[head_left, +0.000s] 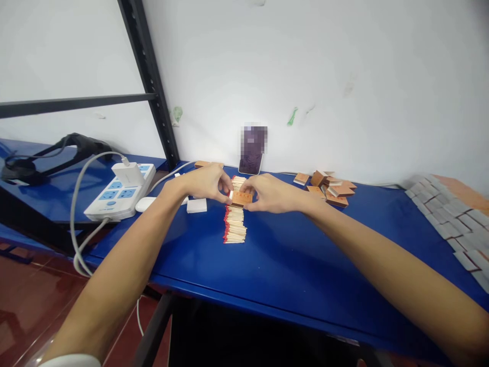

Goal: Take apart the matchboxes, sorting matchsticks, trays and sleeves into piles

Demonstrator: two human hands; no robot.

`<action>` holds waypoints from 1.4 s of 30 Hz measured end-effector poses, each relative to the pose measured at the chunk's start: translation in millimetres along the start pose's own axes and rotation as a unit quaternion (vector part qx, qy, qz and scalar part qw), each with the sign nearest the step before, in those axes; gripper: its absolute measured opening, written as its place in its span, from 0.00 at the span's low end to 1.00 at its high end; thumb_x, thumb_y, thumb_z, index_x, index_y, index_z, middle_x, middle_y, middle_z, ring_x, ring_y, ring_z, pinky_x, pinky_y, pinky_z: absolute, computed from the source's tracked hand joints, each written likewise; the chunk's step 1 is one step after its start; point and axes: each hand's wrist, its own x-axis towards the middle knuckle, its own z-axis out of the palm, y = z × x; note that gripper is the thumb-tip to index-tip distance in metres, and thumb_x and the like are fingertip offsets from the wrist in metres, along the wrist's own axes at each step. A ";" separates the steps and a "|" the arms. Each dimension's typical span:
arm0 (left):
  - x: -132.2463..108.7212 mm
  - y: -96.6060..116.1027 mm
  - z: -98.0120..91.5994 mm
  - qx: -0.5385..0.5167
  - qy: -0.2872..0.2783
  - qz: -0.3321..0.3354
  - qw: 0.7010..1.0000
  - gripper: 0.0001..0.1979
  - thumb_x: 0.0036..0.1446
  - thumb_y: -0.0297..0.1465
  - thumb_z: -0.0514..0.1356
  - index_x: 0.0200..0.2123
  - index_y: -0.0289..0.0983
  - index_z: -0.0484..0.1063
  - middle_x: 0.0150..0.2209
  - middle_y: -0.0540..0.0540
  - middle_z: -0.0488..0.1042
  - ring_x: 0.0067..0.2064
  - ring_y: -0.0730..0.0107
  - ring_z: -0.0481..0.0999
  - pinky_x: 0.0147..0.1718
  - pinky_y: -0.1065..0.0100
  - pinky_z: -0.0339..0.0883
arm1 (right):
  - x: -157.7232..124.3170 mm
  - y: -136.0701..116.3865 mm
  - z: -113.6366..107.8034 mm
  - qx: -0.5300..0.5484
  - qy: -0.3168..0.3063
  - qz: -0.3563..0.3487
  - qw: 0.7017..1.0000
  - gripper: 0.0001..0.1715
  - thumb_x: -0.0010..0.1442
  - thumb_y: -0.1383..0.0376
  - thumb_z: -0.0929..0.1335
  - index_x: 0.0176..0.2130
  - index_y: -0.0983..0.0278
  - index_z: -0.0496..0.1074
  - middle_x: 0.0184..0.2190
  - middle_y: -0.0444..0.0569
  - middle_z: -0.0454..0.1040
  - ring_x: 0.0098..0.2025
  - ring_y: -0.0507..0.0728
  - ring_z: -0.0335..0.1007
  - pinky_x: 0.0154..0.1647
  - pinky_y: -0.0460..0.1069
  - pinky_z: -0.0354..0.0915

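Between my two hands is a small orange matchbox (243, 199), with a white end showing on its left side. My left hand (209, 182) pinches that white end with thumb and fingers. On the other side, my right hand (269, 193) grips the orange sleeve by its right edge. Directly beneath lies a long row of matches (234, 224), red heads pointing left; the held box covers part of it. A small white box tray (196, 205) rests on the blue tabletop just below my left hand.
Several orange matchboxes (332, 188) are piled at the back right, and stacked grey-sided boxes (451, 214) stand far right. A phone (252, 150) leans on the wall. To the left are a power strip (120, 191) with cables and a black shelf post (151, 76).
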 end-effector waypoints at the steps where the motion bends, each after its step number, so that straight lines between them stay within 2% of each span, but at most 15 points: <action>1: 0.4 -0.8 0.4 0.003 -0.003 -0.003 1.000 0.17 0.40 0.43 0.71 0.31 0.38 0.81 0.30 0.46 0.79 0.32 0.66 0.74 0.30 0.67 0.63 | 0.2 -1.4 0.6 -0.003 -0.002 0.003 1.000 0.06 0.54 0.64 0.70 0.32 0.66 0.72 0.27 0.45 0.70 0.27 0.51 0.61 0.29 0.49 0.53; 5: 2.7 -5.0 3.1 0.008 -0.026 -0.020 0.999 0.21 0.38 0.44 0.72 0.34 0.38 0.82 0.27 0.48 0.77 0.28 0.68 0.73 0.27 0.68 0.60 | 0.7 0.3 2.5 -0.004 -0.020 0.016 1.000 0.11 0.52 0.65 0.71 0.38 0.67 0.74 0.31 0.48 0.74 0.31 0.54 0.66 0.31 0.49 0.56; 11: 4.7 -7.9 5.8 0.033 -0.026 -0.009 0.999 0.19 0.38 0.45 0.72 0.32 0.39 0.81 0.25 0.49 0.75 0.24 0.72 0.70 0.23 0.69 0.57 | -0.3 8.9 -1.4 -0.002 -0.043 0.058 0.997 0.16 0.48 0.66 0.73 0.40 0.65 0.77 0.35 0.49 0.78 0.35 0.56 0.71 0.34 0.49 0.61; 17: 5.0 -7.0 5.9 0.040 -0.039 -0.016 0.998 0.21 0.39 0.45 0.71 0.33 0.37 0.81 0.26 0.48 0.76 0.25 0.70 0.71 0.24 0.68 0.58 | -5.5 9.2 -14.1 0.003 -0.098 0.108 0.989 0.19 0.48 0.65 0.73 0.43 0.64 0.77 0.36 0.48 0.78 0.34 0.56 0.71 0.31 0.49 0.61; 26: 2.4 -8.3 2.4 0.058 -0.067 -0.040 0.995 0.25 0.41 0.48 0.70 0.38 0.36 0.80 0.31 0.46 0.77 0.30 0.69 0.73 0.28 0.68 0.59 | -14.8 26.5 -32.3 -0.028 -0.173 0.167 0.970 0.19 0.48 0.60 0.72 0.41 0.62 0.75 0.38 0.48 0.78 0.35 0.57 0.72 0.30 0.50 0.62; 30: 1.6 -9.2 1.9 0.047 -0.057 -0.036 0.997 0.24 0.42 0.48 0.69 0.38 0.37 0.80 0.31 0.47 0.76 0.31 0.69 0.73 0.28 0.68 0.59 | -27.6 48.7 -56.4 -0.046 -0.106 0.233 0.966 0.22 0.49 0.59 0.71 0.45 0.63 0.76 0.39 0.51 0.79 0.37 0.60 0.74 0.33 0.53 0.66; 33: 1.6 -8.9 1.8 0.044 -0.054 -0.041 0.997 0.25 0.42 0.49 0.69 0.38 0.37 0.79 0.31 0.47 0.75 0.31 0.69 0.72 0.27 0.68 0.60 | -42.0 77.8 -75.0 -0.078 -0.020 0.327 0.942 0.21 0.52 0.58 0.71 0.45 0.63 0.76 0.40 0.53 0.79 0.38 0.62 0.75 0.34 0.54 0.68; 36: 1.1 -7.7 1.5 0.044 -0.053 -0.047 0.997 0.25 0.42 0.49 0.69 0.38 0.37 0.79 0.31 0.48 0.75 0.30 0.70 0.72 0.27 0.68 0.60 | -55.0 108.0 -84.2 -0.111 0.060 0.381 0.916 0.26 0.53 0.56 0.71 0.50 0.64 0.74 0.44 0.55 0.79 0.43 0.62 0.74 0.39 0.55 0.70; 39: 0.5 -7.5 1.4 0.045 -0.047 -0.041 0.997 0.26 0.42 0.51 0.69 0.38 0.37 0.79 0.31 0.48 0.74 0.30 0.70 0.72 0.27 0.68 0.61 | -59.7 127.5 -81.6 -0.119 0.079 0.394 0.908 0.27 0.53 0.55 0.71 0.51 0.64 0.73 0.44 0.54 0.79 0.43 0.62 0.74 0.41 0.55 0.69; 42: 0.1 -7.8 1.3 0.040 -0.041 -0.036 0.998 0.25 0.42 0.50 0.69 0.37 0.37 0.79 0.31 0.48 0.74 0.31 0.69 0.72 0.28 0.68 0.61 | -54.8 132.6 -72.2 -0.132 0.059 0.402 0.904 0.23 0.52 0.55 0.72 0.46 0.62 0.75 0.42 0.53 0.79 0.43 0.63 0.74 0.42 0.56 0.68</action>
